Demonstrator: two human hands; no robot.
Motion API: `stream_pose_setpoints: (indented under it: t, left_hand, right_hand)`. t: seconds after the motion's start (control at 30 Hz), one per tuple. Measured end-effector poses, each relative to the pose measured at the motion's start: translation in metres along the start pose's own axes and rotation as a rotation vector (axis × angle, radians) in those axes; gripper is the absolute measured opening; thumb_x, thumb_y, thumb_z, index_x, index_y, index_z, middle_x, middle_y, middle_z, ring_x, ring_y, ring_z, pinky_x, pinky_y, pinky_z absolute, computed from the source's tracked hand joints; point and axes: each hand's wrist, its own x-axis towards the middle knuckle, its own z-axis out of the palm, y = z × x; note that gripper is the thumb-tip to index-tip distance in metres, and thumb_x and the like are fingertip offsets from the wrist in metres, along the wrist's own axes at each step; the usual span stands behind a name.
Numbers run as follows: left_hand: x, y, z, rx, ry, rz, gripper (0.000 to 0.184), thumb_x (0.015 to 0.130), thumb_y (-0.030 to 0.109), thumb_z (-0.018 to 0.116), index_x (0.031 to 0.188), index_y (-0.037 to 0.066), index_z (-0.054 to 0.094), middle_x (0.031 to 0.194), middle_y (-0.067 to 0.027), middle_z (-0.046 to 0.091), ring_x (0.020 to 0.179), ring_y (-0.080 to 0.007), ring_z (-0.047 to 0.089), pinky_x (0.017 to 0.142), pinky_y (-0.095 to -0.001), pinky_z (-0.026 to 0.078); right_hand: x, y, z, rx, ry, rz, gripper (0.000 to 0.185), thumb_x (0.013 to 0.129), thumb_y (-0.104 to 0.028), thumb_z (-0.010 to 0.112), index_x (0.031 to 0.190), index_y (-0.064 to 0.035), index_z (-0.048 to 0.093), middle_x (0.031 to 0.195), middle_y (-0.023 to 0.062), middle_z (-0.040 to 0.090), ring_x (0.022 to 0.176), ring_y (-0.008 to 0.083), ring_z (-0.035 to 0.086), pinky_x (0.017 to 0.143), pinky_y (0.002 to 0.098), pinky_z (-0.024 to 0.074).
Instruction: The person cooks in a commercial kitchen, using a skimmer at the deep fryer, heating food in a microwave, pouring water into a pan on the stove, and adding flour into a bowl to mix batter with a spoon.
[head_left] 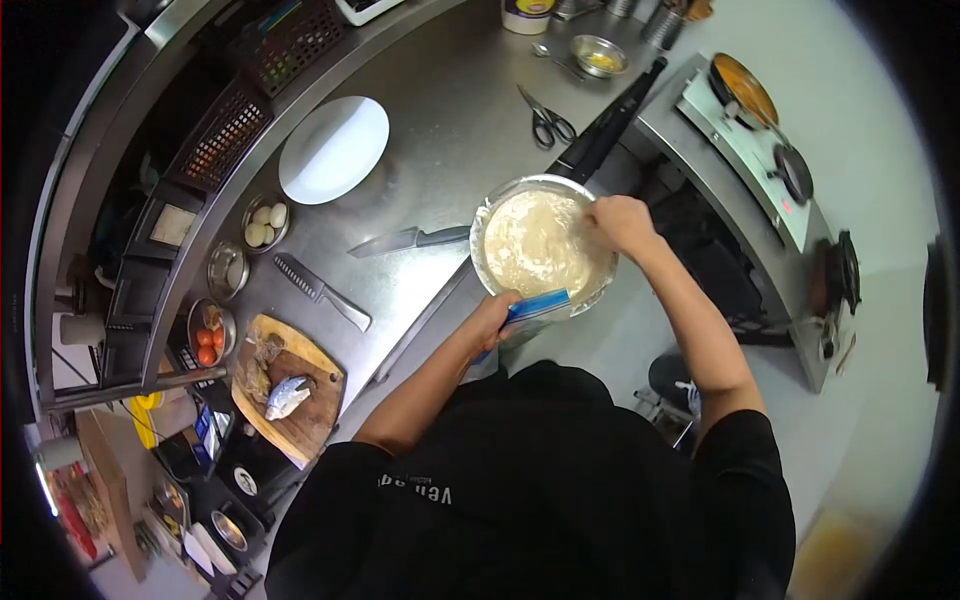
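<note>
A round metal bowl of pale, creamy batter is held just past the counter's edge. Smears of the mix coat its rim. My left hand is closed at the near side of the bowl, beside a flat blue strip that lies along the rim. At the right side of the bowl, my right hand is closed over the batter; what its fingers hold is blurred and hidden. A chef's knife lies on the counter, its handle close to the bowl.
On the steel counter are a white plate, scissors, a second knife and bowls of eggs and tomatoes. A fish piece lies on a wooden board. A pan sits on the right-hand stove.
</note>
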Motion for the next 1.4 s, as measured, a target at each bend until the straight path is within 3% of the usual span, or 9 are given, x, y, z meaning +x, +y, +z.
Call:
stream_pose_setpoints:
  t: [0.1, 0.23, 0.4, 0.6, 0.73, 0.97, 1.13, 1.27, 1.4]
  left_hand:
    - [0.026, 0.011, -0.004, -0.130, 0.055, 0.065, 0.028, 0.084, 0.023, 0.042, 0.073, 0.002, 0.057, 0.048, -0.0037, 0.045, 0.034, -0.0119, 0.035, 0.033, -0.0291, 0.022]
    - [0.061, 0.023, -0.005, -0.263, 0.179, 0.092, 0.027, 0.086, 0.022, 0.041, 0.074, 0.003, 0.057, 0.050, -0.0032, 0.046, 0.034, -0.0121, 0.035, 0.033, -0.0281, 0.023]
    - [0.114, 0.033, 0.002, -0.555, 0.346, 0.178, 0.026, 0.086, 0.021, 0.040, 0.075, 0.004, 0.057, 0.052, -0.0035, 0.049, 0.034, -0.0117, 0.035, 0.032, -0.0265, 0.024]
    - [0.143, 0.046, 0.005, -0.554, 0.397, 0.258, 0.030, 0.087, 0.025, 0.043, 0.084, 0.000, 0.059, 0.058, -0.0049, 0.054, 0.033, -0.0116, 0.038, 0.031, -0.0251, 0.028]
    - [0.127, 0.070, 0.013, -0.552, 0.505, 0.213, 0.034, 0.085, 0.029, 0.050, 0.094, -0.002, 0.060, 0.061, -0.0038, 0.055, 0.036, -0.0094, 0.040, 0.031, -0.0231, 0.028]
    - [0.108, 0.072, 0.005, -0.202, 0.694, 0.325, 0.058, 0.075, 0.032, 0.068, 0.118, -0.003, 0.049, 0.088, -0.0085, 0.062, 0.065, -0.0118, 0.058, 0.043, -0.0240, 0.041]
    - [0.077, 0.071, -0.009, 0.178, 0.612, 0.114, 0.069, 0.070, 0.033, 0.076, 0.120, -0.006, 0.049, 0.095, -0.0177, 0.065, 0.088, -0.0217, 0.061, 0.080, -0.0295, 0.047]
    - [0.084, 0.029, -0.036, 0.444, 0.888, 0.141, 0.068, 0.076, 0.031, 0.071, 0.130, 0.002, 0.043, 0.099, -0.0192, 0.064, 0.088, -0.0282, 0.063, 0.082, -0.0334, 0.047]
    - [0.064, 0.010, -0.058, 0.592, 1.172, 0.216, 0.060, 0.079, 0.023, 0.064, 0.134, 0.011, 0.041, 0.092, -0.0202, 0.065, 0.087, -0.0289, 0.064, 0.080, -0.0350, 0.047]
  right_hand:
    - [0.042, -0.006, -0.002, 0.328, 0.060, -0.382, 0.019, 0.071, -0.024, 0.063, 0.087, -0.0172, 0.071, 0.077, 0.0079, 0.067, 0.075, 0.0288, 0.064, 0.067, 0.0371, 0.0506]
    - [0.118, 0.014, -0.028, 0.028, -0.095, -0.275, 0.017, 0.071, -0.022, 0.064, 0.086, -0.0165, 0.071, 0.079, 0.0085, 0.067, 0.076, 0.0291, 0.063, 0.069, 0.0386, 0.0498]
    - [0.192, 0.007, -0.004, 0.166, 0.055, -0.685, 0.015, 0.075, -0.024, 0.061, 0.083, -0.0170, 0.071, 0.078, 0.0086, 0.066, 0.075, 0.0275, 0.064, 0.068, 0.0377, 0.0502]
    - [0.268, -0.007, 0.003, 0.167, 0.067, -0.784, 0.015, 0.076, -0.027, 0.062, 0.081, -0.0163, 0.071, 0.081, 0.0099, 0.066, 0.081, 0.0267, 0.063, 0.070, 0.0392, 0.0497]
    - [0.277, -0.006, -0.046, -0.059, -0.252, -0.843, 0.015, 0.075, -0.024, 0.061, 0.084, -0.0143, 0.070, 0.090, 0.0133, 0.066, 0.087, 0.0296, 0.063, 0.075, 0.0413, 0.0485]
    - [0.291, -0.018, -0.035, 0.051, -0.163, -0.968, 0.020, 0.074, -0.029, 0.063, 0.089, -0.0174, 0.070, 0.087, 0.0116, 0.066, 0.084, 0.0294, 0.063, 0.072, 0.0406, 0.0495]
    - [0.306, -0.030, -0.028, 0.043, 0.004, -0.862, 0.019, 0.075, -0.026, 0.060, 0.090, -0.0196, 0.070, 0.088, 0.0086, 0.067, 0.086, 0.0274, 0.063, 0.073, 0.0402, 0.0498]
    - [0.283, -0.020, -0.039, 0.011, -0.207, -0.985, 0.018, 0.079, -0.026, 0.059, 0.089, -0.0156, 0.070, 0.090, 0.0132, 0.066, 0.088, 0.0277, 0.063, 0.075, 0.0410, 0.0489]
    - [0.302, -0.022, -0.038, 0.066, 0.066, -0.870, 0.017, 0.075, -0.026, 0.060, 0.087, -0.0181, 0.070, 0.088, 0.0076, 0.067, 0.085, 0.0259, 0.063, 0.073, 0.0396, 0.0497]
